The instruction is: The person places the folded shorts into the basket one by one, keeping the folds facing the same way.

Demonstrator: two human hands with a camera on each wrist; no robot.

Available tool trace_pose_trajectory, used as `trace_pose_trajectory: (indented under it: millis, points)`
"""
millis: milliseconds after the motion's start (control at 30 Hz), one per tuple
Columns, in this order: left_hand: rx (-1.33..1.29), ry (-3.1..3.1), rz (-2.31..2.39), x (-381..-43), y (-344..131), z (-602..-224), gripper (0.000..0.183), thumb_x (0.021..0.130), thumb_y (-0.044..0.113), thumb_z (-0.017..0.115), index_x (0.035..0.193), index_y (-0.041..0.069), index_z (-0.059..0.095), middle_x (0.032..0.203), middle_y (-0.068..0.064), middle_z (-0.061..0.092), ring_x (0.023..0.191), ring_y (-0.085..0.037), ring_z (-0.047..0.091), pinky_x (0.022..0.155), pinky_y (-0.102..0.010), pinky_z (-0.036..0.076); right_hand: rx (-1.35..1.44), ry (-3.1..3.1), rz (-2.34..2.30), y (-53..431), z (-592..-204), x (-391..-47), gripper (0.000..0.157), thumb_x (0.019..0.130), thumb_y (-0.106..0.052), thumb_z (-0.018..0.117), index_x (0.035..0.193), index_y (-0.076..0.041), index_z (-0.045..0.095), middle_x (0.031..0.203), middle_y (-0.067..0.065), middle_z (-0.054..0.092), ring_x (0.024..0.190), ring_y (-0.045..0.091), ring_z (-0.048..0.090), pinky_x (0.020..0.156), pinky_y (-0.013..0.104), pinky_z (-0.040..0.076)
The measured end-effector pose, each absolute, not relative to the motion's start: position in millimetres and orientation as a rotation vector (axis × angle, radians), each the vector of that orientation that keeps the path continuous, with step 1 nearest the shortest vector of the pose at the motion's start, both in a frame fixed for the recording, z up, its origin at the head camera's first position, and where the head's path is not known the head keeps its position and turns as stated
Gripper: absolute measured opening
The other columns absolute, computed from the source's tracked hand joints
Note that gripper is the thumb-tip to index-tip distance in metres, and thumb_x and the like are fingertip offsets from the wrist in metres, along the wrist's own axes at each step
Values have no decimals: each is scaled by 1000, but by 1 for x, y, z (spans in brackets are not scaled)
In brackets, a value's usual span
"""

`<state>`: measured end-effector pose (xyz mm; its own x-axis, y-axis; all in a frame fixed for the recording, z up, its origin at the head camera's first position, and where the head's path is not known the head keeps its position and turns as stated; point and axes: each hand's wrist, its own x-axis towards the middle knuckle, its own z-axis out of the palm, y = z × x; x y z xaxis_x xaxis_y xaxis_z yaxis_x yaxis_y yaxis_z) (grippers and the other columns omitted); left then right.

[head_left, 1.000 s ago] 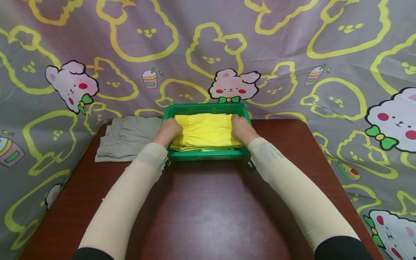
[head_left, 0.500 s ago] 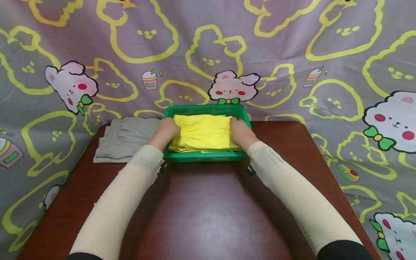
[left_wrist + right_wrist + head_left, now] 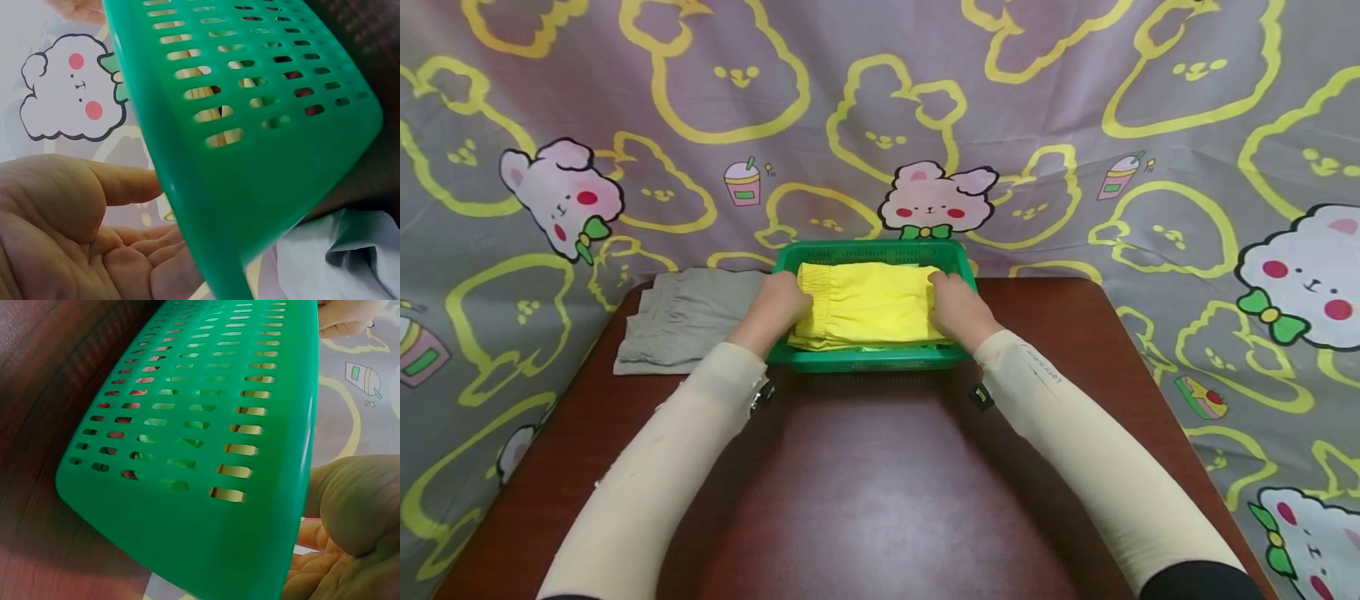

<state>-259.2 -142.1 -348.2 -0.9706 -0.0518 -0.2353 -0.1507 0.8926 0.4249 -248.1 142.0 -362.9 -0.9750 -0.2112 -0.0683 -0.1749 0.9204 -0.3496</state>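
A folded yellow pair of shorts with a gathered elastic waistband lies in a green plastic basket. My left hand grips its waistband end, and my right hand grips the opposite end. In the left wrist view, the thumb of the left hand reaches behind the basket rim, which hides the fingertips. The right wrist view likewise has the right hand partly behind the rim. A strip of light green shows under the shorts.
A stack of folded grey shorts lies on the brown table, left of the basket. Behind the table hangs a patterned cloth. The basket stands near the table's back edge.
My left hand and forearm have shifted slightly left and outward. The right hand stays at its end of the shorts, and the shorts and basket have barely moved.
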Motion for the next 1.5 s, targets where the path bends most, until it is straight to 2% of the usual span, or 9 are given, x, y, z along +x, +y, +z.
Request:
trace_pose_trajectory:
  millis: [200, 367, 533, 600, 700, 767, 833, 1167, 1500]
  points:
    - [-111, 2876, 663, -251, -144, -345, 30, 104, 22, 51, 82, 2, 58, 85, -18, 59, 58, -26, 59, 53, -34, 50, -318, 2970, -582, 142, -362, -243, 56, 98, -14, 62, 149, 0, 42, 137, 23, 56, 119, 33, 55, 110, 49, 46]
    - [-31, 2889, 717, -246, -150, -344, 37, 103, 22, 53, 69, 7, 52, 63, -10, 54, 47, -24, 59, 48, -34, 50, -352, 2972, -616, 144, -359, -239, 56, 98, -16, 65, 148, 0, 45, 141, 22, 55, 124, 34, 54, 113, 50, 43]
    - [40, 2909, 766, -242, -155, -347, 43, 99, 21, 55, 60, 10, 42, 51, 0, 37, 43, -16, 45, 47, -30, 40, -387, 2983, -616, 147, -364, -237, 53, 99, -17, 63, 147, 1, 48, 142, 22, 56, 129, 35, 53, 114, 50, 42]
    - [69, 2921, 762, -239, -156, -348, 38, 100, 22, 57, 66, 5, 50, 58, -2, 42, 51, -16, 45, 53, -31, 41, -402, 2992, -610, 148, -366, -236, 52, 99, -17, 62, 146, 2, 48, 142, 22, 56, 130, 35, 53, 114, 50, 42]
    - [107, 2919, 763, -234, -158, -349, 31, 102, 26, 58, 101, -4, 66, 85, -13, 62, 69, -22, 56, 71, -39, 50, -428, 3005, -602, 148, -368, -234, 51, 99, -17, 62, 145, 2, 49, 141, 22, 57, 129, 35, 53, 113, 50, 43]
    - [132, 2899, 781, -229, -160, -351, 40, 104, 28, 57, 128, -4, 62, 112, -19, 68, 88, -27, 64, 83, -44, 53, -438, 3004, -608, 148, -368, -232, 52, 99, -18, 63, 145, 1, 49, 141, 22, 57, 127, 35, 54, 112, 50, 44]
    - [157, 2877, 812, -224, -162, -353, 46, 105, 29, 56, 139, -2, 57, 126, -21, 66, 100, -32, 67, 88, -48, 54, -438, 2998, -617, 147, -368, -230, 52, 99, -20, 64, 145, 0, 49, 141, 21, 57, 126, 34, 55, 111, 50, 45]
    - [356, 2967, 948, -203, -170, -360, 34, 106, 21, 54, 132, 1, 61, 124, -17, 68, 106, -32, 64, 88, -48, 53, -467, 2972, -650, 147, -366, -221, 52, 99, -23, 66, 145, -5, 51, 139, 15, 61, 116, 29, 57, 108, 48, 48]
    - [434, 2982, 982, -183, -180, -358, 33, 105, 22, 58, 132, 4, 63, 125, -12, 69, 113, -31, 64, 91, -51, 54, -529, 2994, -649, 143, -364, -211, 50, 99, -25, 66, 144, -6, 54, 141, 13, 60, 127, 29, 56, 110, 48, 47]
